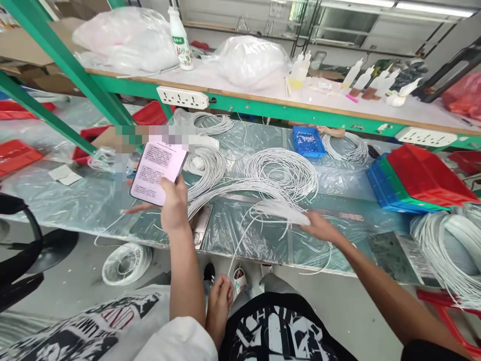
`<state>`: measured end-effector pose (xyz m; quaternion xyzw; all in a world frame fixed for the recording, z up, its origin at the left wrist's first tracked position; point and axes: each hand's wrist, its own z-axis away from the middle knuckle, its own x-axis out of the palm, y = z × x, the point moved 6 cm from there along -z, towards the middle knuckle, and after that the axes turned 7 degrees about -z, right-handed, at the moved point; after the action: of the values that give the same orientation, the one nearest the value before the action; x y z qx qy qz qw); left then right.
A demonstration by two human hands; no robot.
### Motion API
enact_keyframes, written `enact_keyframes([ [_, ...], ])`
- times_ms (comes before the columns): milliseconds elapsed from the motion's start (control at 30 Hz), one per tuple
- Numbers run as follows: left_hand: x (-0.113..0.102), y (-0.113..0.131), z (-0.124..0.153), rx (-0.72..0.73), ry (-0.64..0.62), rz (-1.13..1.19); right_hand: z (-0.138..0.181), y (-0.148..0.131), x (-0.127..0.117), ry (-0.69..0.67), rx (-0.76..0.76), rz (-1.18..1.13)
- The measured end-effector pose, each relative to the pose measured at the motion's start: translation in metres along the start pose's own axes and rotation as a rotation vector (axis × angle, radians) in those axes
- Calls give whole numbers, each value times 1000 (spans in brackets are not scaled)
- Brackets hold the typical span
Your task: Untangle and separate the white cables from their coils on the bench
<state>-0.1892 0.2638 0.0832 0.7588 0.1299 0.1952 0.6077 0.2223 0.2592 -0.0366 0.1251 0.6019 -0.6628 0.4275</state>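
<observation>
My left hand (221,296), low in front of me, is closed on a thin white cable (239,245) that runs up to the bench. Stretched out to the right, my right hand (319,226) has its fingers closed around the end of a white cable bundle (283,211). This bundle lies over the near side of the bench, with loose strands around it. Just behind it rests a large coil of white cable (281,170). Another white coil (210,168) lies farther left, partly behind a co-worker's arm.
A co-worker's hand (175,203) holds a phone (158,170) at my left. Stacked red, green and blue bins (424,175) stand right, near more coiled cable (451,245). A blue tray (308,141) of small parts sits behind, below a shelf (259,95) with bottles and bags.
</observation>
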Motion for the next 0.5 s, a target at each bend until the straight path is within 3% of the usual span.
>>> enact_keyframes([
  [67,10,10,3,59,-49,-18,-3,-13,-52,115,-5,-93],
  [167,13,18,15,45,40,37,2,-28,-116,220,15,-239],
  [233,13,24,19,60,111,64,11,-39,-148,257,23,-362],
  [333,16,30,19,142,98,48,30,-56,-189,320,36,-506],
  [500,11,29,18,234,158,29,66,-62,-265,545,91,-608],
])
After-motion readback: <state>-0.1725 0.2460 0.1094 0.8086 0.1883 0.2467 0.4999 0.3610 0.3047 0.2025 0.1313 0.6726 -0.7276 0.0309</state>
